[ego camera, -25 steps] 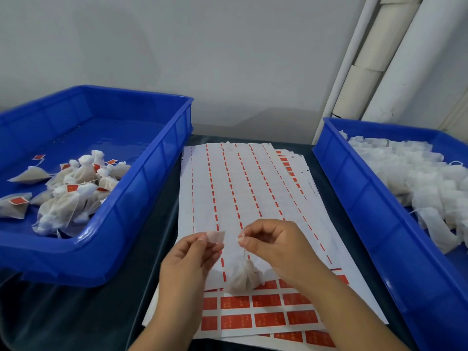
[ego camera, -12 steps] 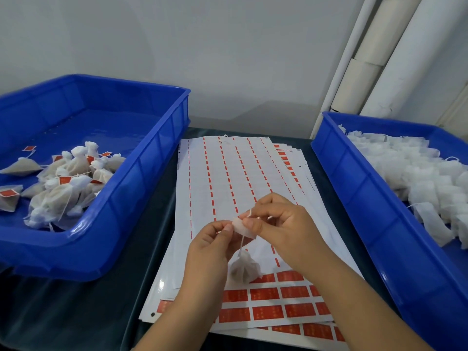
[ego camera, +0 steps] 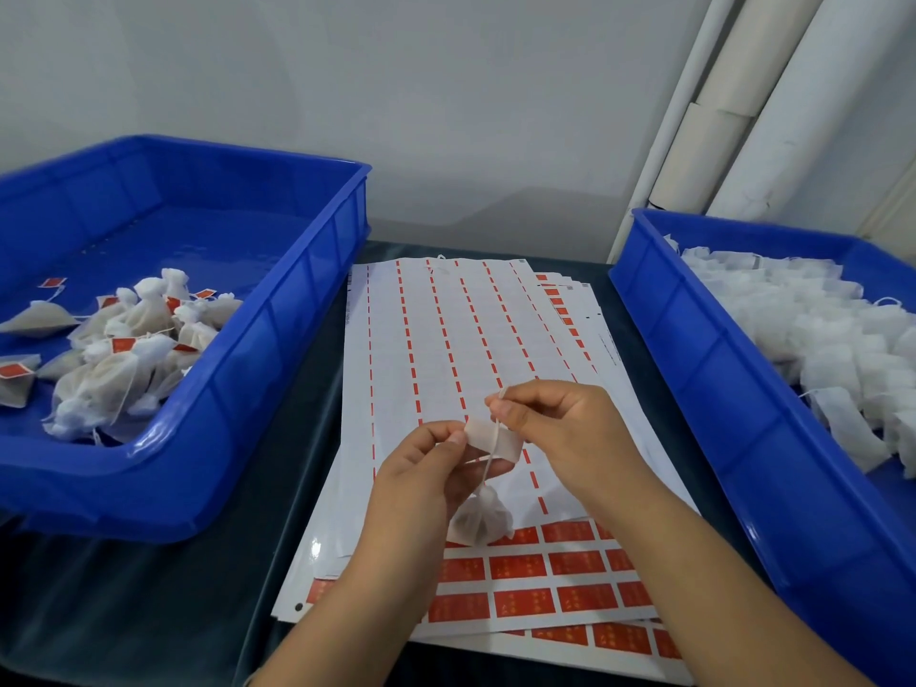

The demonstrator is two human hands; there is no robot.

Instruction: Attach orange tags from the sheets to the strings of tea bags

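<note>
Both hands are up over the middle of the sheets, working on one tea bag. Left hand (ego camera: pixel 426 468) has its thumb and fingertips pinched on the near-left edge of a tag (ego camera: pixel 493 438), which is showing its pale back side, so no orange visible on it from here. Right hand (ego camera: pixel 555 428) is curled, thumb and forefinger pinching the string (ego camera: pixel 488 463) up at its top end, just above the tag. The string runs down across the face of the tag and then on to the tea bag (ego camera: pixel 480 520), a little gathered pouch dangling below both hands, right over where the stripped part of the top sheet meets the orange rows. Can't tell if it's actually resting on the paper or hanging just clear of it.

Under all that is the stack of sheets (ego camera: pixel 446 349), fanned a bit, lying on the dark worktop (ego camera: pixel 148 612). Most of the top sheet is bare white backing with thin orange dashes left between the columns; the unpeeled orange tags (ego camera: pixel 520 567) are only in the rows nearest the person.

Left blue tray (ego camera: pixel 257 369) has a loose pile of finished tea bags (ego camera: pixel 124 359) with orange tags on their strings, bunched toward its near-left part. Right blue tray (ego camera: pixel 718 389) is heaped with white untagged bags (ego camera: pixel 803 329). White pipes (ego camera: pixel 743 106) run up the wall behind the right tray.
</note>
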